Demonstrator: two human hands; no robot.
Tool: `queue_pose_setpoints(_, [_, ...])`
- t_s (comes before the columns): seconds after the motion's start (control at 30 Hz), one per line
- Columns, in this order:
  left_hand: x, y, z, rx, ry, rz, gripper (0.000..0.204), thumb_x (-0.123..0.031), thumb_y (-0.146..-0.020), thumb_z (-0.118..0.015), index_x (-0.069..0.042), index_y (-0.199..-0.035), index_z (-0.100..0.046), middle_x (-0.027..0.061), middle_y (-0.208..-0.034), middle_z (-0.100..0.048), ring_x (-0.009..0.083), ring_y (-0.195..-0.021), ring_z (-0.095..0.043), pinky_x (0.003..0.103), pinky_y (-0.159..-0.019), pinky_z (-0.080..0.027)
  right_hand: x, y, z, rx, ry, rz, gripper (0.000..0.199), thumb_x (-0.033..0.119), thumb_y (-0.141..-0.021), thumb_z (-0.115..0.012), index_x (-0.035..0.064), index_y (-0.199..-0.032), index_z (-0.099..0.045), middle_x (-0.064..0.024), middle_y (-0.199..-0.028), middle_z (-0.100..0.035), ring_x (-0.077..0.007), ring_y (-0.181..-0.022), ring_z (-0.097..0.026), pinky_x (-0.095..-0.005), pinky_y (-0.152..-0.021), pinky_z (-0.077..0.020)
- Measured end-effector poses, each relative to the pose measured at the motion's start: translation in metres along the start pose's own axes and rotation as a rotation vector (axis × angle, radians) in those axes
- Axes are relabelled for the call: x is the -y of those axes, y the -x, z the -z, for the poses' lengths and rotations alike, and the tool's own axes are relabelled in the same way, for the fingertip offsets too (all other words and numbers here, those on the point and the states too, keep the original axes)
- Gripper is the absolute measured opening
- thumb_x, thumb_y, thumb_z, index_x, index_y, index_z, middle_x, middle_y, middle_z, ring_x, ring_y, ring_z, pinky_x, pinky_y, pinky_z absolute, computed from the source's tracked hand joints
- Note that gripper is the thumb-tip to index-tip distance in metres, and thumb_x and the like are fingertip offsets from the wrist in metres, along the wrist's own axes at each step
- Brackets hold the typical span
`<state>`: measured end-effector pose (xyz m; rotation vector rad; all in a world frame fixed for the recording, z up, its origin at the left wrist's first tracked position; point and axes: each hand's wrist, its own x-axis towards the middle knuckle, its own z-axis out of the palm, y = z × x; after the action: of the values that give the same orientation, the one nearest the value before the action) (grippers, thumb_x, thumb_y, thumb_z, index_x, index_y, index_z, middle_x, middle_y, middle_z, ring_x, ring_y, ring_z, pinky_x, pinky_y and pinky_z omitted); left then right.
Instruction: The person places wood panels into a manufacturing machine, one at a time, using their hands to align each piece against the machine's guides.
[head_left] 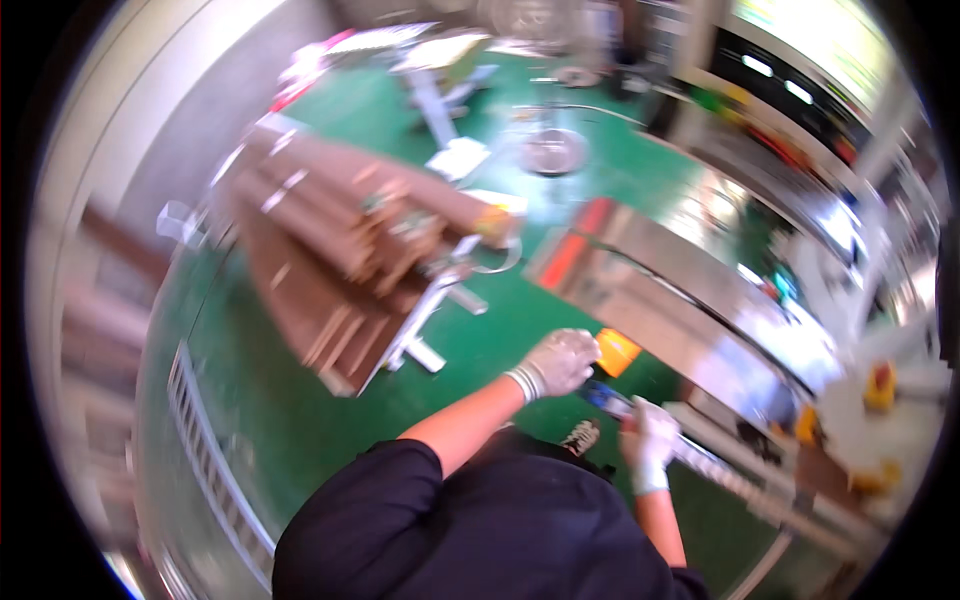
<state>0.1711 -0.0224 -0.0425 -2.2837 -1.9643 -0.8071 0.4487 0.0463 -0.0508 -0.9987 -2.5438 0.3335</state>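
Note:
The picture is blurred by motion. My left hand (pixel 560 362), in a white glove, reaches forward and grips a small orange object (pixel 616 352). Lower and to the right, my right hand (pixel 650 440), also gloved, is closed around a dark blue elongated tool (pixel 606 398) that points up and left toward the orange object. Both hands are over the near edge of a long shiny metal machine table (pixel 690 310). My dark shirt fills the bottom of the view.
A stack of brown wooden boards (pixel 330 240) lies on white supports (pixel 420 325) to the left on the green floor (pixel 300 420). Yellow fittings (pixel 880 385) sit on the machine at the right. A round metal object (pixel 552 150) lies on the floor farther back.

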Motion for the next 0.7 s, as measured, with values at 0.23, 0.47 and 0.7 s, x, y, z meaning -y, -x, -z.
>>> queue_pose_setpoints(0.23, [0.071, 0.332, 0.159, -0.741, -0.324, 1.26, 0.027, -0.015, -0.088, -0.065, -0.001, -0.111, -0.07, 0.0215, -0.106, -0.072, 0.0379, -0.104, -0.069, 0.044, -0.097, -0.053, 0.022, 0.004, -0.014, -0.022, 0.077, -0.089, 0.029, 0.033, -0.1, -0.063, 0.0078, -0.108, -0.074, -0.0137, -0.101, -0.074, -0.0363, -0.095, -0.068, -0.0467, -0.085, -0.0524])
queue_pose_setpoints(0.47, [0.191, 0.563, 0.186, -1.328, 0.184, 1.548, 0.028, -0.024, -0.1, -0.066, -0.004, -0.083, -0.057, 0.0011, -0.076, -0.055, 0.0179, -0.07, -0.053, 0.04, -0.069, -0.047, 0.032, -0.007, -0.039, -0.036, 0.099, -0.064, 0.037, 0.036, -0.107, -0.05, 0.0063, -0.106, -0.074, -0.014, -0.103, -0.075, -0.038, -0.094, -0.069, -0.0474, -0.083, -0.0533])
queue_pose_setpoints(0.7, [0.262, 0.563, 0.174, -1.506, 0.173, 1.678, 0.048, -0.024, -0.092, -0.078, 0.008, -0.123, -0.062, 0.0182, -0.117, -0.07, 0.0265, -0.105, -0.067, 0.036, -0.098, -0.05, 0.063, -0.021, -0.061, -0.063, 0.177, -0.132, 0.03, 0.031, -0.104, -0.055, 0.0081, -0.105, -0.074, -0.0124, -0.101, -0.075, -0.036, -0.091, -0.07, -0.0469, -0.082, -0.0537])
